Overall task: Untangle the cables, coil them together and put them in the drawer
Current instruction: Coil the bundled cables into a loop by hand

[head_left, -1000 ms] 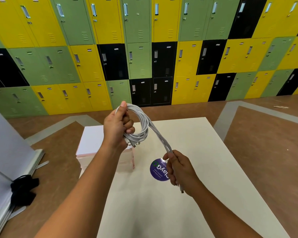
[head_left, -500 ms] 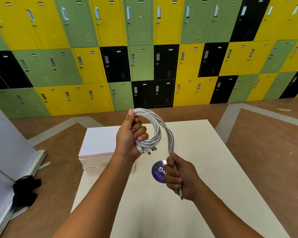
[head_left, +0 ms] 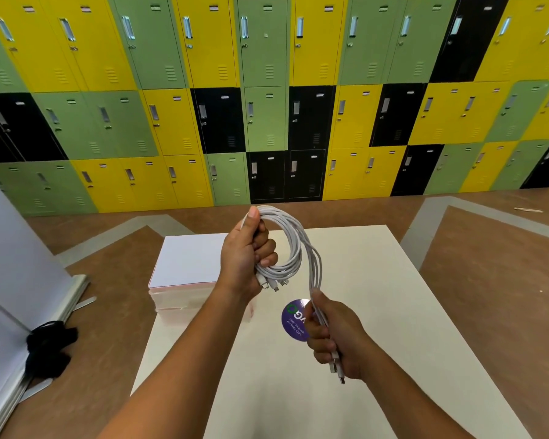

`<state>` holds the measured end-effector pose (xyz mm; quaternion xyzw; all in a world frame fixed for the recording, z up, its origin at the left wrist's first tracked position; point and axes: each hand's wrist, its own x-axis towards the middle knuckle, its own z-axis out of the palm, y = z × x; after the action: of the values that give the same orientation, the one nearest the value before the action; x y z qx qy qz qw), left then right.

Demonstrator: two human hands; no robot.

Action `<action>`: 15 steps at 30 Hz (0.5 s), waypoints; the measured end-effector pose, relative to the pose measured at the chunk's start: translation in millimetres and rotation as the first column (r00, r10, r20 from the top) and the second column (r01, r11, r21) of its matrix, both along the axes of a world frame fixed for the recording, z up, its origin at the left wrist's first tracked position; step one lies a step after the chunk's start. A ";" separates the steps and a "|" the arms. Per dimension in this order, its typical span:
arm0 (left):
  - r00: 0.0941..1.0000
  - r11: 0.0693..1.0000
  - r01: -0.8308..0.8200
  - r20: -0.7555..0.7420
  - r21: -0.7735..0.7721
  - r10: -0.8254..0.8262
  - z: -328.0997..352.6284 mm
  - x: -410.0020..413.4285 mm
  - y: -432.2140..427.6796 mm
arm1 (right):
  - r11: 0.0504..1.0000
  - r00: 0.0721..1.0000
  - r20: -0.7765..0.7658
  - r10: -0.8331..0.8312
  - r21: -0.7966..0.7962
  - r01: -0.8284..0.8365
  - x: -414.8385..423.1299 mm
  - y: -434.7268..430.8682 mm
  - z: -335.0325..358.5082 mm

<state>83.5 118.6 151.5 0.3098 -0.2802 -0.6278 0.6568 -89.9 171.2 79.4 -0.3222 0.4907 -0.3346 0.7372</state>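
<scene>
Holding the cables (head_left: 293, 245) up in the air over the counter (head_left: 393, 312) with both hands here, nothing is lying flat. The left hand (head_left: 244, 258) is fisted round one side of the white coil, thumb up on top of the loops, and a bunch of small plugs (head_left: 273, 282) poke out just below its fingers. From the far side of the coil the strands run down together to the right hand (head_left: 333, 337), which sits lower and nearer the camera, fingers curled tight round the straight bundle. The bigger plugs (head_left: 338, 370) stick out of the bottom of that fist. So it's a few loops on the left and a short straight tail on the right, all one bunch. On the counter just beside the right hand there's a round purple sticker (head_left: 293, 318), partly hidden by the knuckles. A white box (head_left: 187, 261) with a pinkish edge sits at the counter's far left corner, behind the left wrist. Back wall is all lockers (head_left: 267, 106) in green, yellow and black, over a brown floor (head_left: 488, 264). Off to the left a black strap thing (head_left: 49, 346) lies by a grey panel (head_left: 10, 248).
</scene>
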 end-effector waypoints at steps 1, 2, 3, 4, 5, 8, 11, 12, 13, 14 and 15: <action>1.000 1.000 0.002 -0.014 0.005 -0.002 -0.1 0.5 -0.1 | 0.999 0.999 -0.032 0.005 -0.041 -0.006 0.7 -0.3 1.6; 0.999 1.000 0.009 -0.033 0.011 -0.008 -0.6 0.4 -0.1 | 0.996 0.998 -0.064 0.017 -0.082 -0.022 1.4 -0.6 3.5; 0.998 1.000 0.018 -0.054 0.015 -0.017 -0.8 0.3 0.0 | 0.993 0.996 -0.089 0.032 -0.111 -0.042 2.1 -1.2 5.5; 0.997 1.000 0.027 -0.071 0.015 -0.026 -1.0 -0.2 0.0 | 0.991 0.993 -0.105 0.050 -0.119 -0.062 2.6 -1.9 6.9; 0.996 0.999 0.034 -0.082 0.011 -0.033 -0.9 -1.0 -0.1 | 0.991 0.991 -0.115 0.066 -0.106 -0.078 2.8 -2.3 8.3; 0.996 0.999 0.047 -0.069 -0.010 -0.048 0.2 -4.0 0.9 | 0.993 0.988 -0.108 0.114 -0.016 -0.116 2.3 -0.6 10.4; 0.996 0.997 0.081 -0.025 -0.017 -0.082 -0.9 -5.9 2.7 | 0.992 0.990 -0.066 0.127 0.025 -0.125 4.1 3.3 11.8; 0.993 0.994 0.111 -0.034 -0.008 -0.111 -1.6 -6.4 3.6 | 0.996 0.996 -0.028 0.088 0.020 -0.087 4.1 2.4 12.1; 0.987 0.989 0.151 -0.053 0.002 -0.151 -2.2 -7.3 4.8 | 1.000 0.999 0.027 0.019 0.010 -0.019 3.2 -0.6 13.1; 0.979 0.981 0.194 -0.068 0.009 -0.193 -3.2 -8.6 6.6 | 0.998 0.993 0.095 -0.068 0.002 0.068 1.5 -5.1 15.2; 0.970 0.972 0.233 -0.070 0.015 -0.232 -4.2 -10.3 8.8 | 0.987 0.974 0.164 -0.157 0.000 0.160 -0.5 -10.9 19.3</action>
<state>73.1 127.4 147.3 0.2610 -0.2848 -0.7137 0.5843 -90.4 160.2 98.6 -0.2584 0.4506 -0.4208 0.7437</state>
